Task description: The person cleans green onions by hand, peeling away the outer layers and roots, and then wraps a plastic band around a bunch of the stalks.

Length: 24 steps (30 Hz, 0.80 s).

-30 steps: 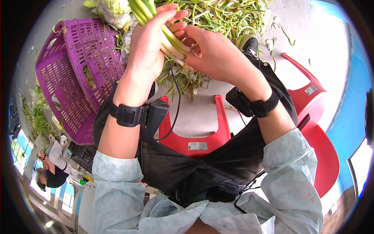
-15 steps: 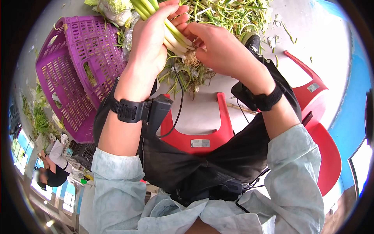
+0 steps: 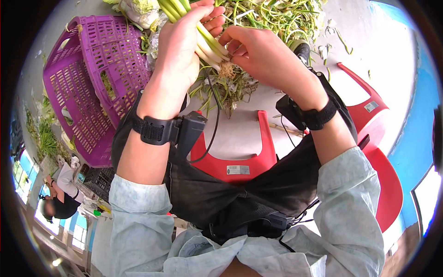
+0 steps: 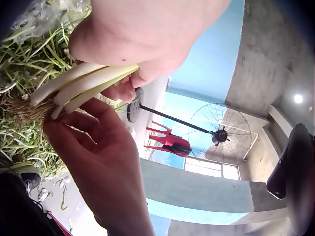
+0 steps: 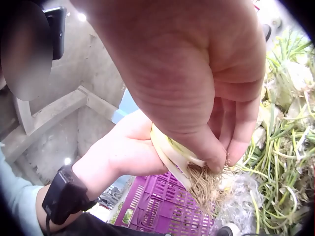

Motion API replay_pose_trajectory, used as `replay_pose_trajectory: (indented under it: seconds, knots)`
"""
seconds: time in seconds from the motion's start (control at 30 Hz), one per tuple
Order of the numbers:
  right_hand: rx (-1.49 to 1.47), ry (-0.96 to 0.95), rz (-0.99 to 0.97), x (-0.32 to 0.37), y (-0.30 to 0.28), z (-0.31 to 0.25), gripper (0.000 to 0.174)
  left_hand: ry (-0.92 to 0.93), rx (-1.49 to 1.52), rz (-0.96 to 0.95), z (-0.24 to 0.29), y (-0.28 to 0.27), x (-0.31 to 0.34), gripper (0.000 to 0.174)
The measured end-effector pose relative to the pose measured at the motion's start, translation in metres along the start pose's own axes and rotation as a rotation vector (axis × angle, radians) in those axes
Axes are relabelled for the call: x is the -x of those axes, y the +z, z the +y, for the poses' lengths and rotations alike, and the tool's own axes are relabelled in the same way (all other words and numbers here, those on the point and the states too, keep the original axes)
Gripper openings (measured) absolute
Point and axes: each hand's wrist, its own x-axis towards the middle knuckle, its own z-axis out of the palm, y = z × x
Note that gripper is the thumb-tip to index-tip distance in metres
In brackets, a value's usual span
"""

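My left hand (image 3: 179, 48) holds a small bunch of spring onions (image 3: 208, 46), its fingers behind the pale stalks and the thumb over them. The green ends run up past the top edge of the head view. The thumb and fingertips of my right hand (image 3: 270, 57) pinch at the white root end. Shaggy brown roots (image 3: 226, 69) hang beside those fingertips, and show large in the right wrist view as a root tuft (image 5: 204, 189). In the left wrist view several white stalks (image 4: 93, 86) lie side by side under the left palm.
Beyond the hands spreads a heap of loose green leaves and stalks (image 3: 272, 21). To the left stand a purple crate (image 3: 115, 60) and a leafy cabbage (image 3: 138, 11). A red stool (image 3: 249, 168) is between the legs, another red seat (image 3: 383, 180) at right. A person (image 3: 57, 198) is far left.
My right hand has moved slightly to the right and up along the root end. The brown roots, mostly hidden a second ago, now show below the fingertips. The left hand keeps its hold.
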Motion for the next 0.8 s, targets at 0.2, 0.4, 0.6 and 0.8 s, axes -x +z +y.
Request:
replay_pose_trajectory:
  seconds: [0.2, 0.4, 0.6, 0.8]
  knots:
    - [0.047, 0.006, -0.011, 0.0021, -0.0048, 0.0025, 0.025, -0.009, 0.006, -0.010, -0.0018, -0.0004, -0.0012, 0.032]
    - [0.070, 0.024, -0.013, 0.0024, -0.0094, 0.0025, 0.025, -0.027, 0.032, 0.010, -0.0012, -0.0053, -0.0062, 0.031]
    - [0.102, 0.014, 0.009, 0.0014, -0.0082, 0.0039, 0.023, -0.020, 0.045, 0.000, -0.0002, -0.0062, -0.0067, 0.031]
    - [0.072, -0.019, 0.001, 0.0009, -0.0059, 0.0030, 0.028, -0.024, 0.052, 0.015, 0.0025, -0.0060, -0.0076, 0.031]
